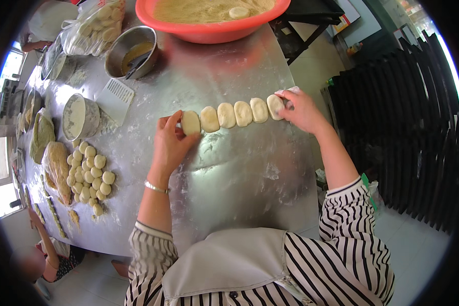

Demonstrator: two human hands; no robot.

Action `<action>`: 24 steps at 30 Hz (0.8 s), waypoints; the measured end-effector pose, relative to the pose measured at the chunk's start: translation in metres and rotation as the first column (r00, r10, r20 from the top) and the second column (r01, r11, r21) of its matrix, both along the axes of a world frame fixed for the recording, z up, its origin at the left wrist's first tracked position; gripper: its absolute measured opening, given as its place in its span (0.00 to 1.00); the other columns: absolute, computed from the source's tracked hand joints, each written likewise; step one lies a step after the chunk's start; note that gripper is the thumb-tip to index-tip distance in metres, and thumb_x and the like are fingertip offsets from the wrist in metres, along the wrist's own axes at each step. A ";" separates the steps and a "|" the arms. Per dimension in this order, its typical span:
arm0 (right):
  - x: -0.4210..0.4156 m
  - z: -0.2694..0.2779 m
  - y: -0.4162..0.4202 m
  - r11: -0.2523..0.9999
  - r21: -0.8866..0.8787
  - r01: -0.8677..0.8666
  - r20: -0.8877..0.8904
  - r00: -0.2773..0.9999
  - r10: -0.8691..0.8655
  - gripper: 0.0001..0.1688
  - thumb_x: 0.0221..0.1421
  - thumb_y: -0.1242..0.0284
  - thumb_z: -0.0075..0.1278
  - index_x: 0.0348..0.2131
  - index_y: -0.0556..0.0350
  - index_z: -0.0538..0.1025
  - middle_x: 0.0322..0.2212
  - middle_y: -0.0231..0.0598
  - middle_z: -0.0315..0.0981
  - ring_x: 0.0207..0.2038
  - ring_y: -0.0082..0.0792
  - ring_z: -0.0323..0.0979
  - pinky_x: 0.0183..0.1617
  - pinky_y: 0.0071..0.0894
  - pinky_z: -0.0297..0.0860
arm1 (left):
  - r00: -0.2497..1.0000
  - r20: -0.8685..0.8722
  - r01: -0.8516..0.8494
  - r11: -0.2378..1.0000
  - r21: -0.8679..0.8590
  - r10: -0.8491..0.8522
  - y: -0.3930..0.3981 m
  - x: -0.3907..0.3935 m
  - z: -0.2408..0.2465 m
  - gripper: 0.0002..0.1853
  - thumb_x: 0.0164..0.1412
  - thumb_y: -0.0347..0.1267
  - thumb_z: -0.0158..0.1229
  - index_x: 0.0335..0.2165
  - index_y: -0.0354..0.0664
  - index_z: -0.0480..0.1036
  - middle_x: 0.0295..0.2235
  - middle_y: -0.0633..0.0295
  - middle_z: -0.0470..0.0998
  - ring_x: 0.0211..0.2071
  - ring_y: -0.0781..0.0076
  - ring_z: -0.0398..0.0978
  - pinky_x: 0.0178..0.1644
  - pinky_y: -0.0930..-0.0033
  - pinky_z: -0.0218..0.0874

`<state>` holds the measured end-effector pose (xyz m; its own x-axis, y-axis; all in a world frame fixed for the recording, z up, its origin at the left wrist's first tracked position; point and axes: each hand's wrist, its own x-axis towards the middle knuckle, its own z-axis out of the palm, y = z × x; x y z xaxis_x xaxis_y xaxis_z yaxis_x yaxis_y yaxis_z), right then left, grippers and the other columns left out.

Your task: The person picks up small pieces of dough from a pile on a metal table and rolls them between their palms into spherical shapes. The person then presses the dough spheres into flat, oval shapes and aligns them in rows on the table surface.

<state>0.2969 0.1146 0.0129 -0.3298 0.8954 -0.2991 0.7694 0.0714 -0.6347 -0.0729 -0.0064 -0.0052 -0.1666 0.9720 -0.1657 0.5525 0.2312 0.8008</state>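
Several flattened ovals of pale dough (243, 114) lie in a slightly slanting row on the floured metal table (229, 164). At the row's left end, my left hand (174, 139) has its thumb and fingers around an oval dough piece (191, 123). The right-end dough piece (275, 107) is between the thumb and fingers of my right hand (300, 111); a whitish thing (293, 89), too unclear to name, shows behind those fingers. To the left of my left forearm, many round dough balls (88, 174) are grouped together.
A red plastic basin (214, 27) of yellowish crumbs stands at the far edge. Left of it are a steel pot (151, 63) with a dark-handled utensil, a white slotted scraper (116, 99), a flour bowl (80, 116) and bagged dough pieces (99, 28). Another person (48, 248) is at lower left.
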 end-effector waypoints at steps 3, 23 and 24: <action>-0.002 0.014 -0.016 0.994 0.062 -0.091 0.049 0.995 0.088 0.43 0.48 0.75 0.68 0.64 0.56 0.73 0.56 0.48 0.70 0.50 0.45 0.78 0.59 0.40 0.75 | 0.978 -0.204 0.039 0.999 0.022 -0.034 -0.007 0.008 0.014 0.41 0.50 0.27 0.77 0.62 0.35 0.71 0.54 0.53 0.72 0.41 0.64 0.79 0.49 0.63 0.75; -0.048 0.001 -0.084 0.785 0.563 -0.258 0.225 0.962 0.154 0.37 0.64 0.51 0.59 0.65 0.44 0.73 0.71 0.48 0.58 0.75 0.59 0.51 0.72 0.79 0.53 | 0.789 -0.564 0.405 0.896 0.180 -0.243 -0.023 0.103 0.022 0.39 0.58 0.45 0.71 0.66 0.59 0.72 0.76 0.54 0.53 0.78 0.42 0.43 0.77 0.32 0.34; -0.053 -0.001 -0.087 0.786 0.564 -0.252 0.226 0.963 0.146 0.37 0.64 0.50 0.58 0.65 0.44 0.73 0.72 0.48 0.56 0.75 0.60 0.50 0.71 0.81 0.52 | 0.792 -0.568 0.390 0.902 0.187 -0.225 -0.019 0.108 0.015 0.38 0.59 0.46 0.69 0.67 0.60 0.72 0.76 0.54 0.53 0.78 0.42 0.42 0.77 0.32 0.32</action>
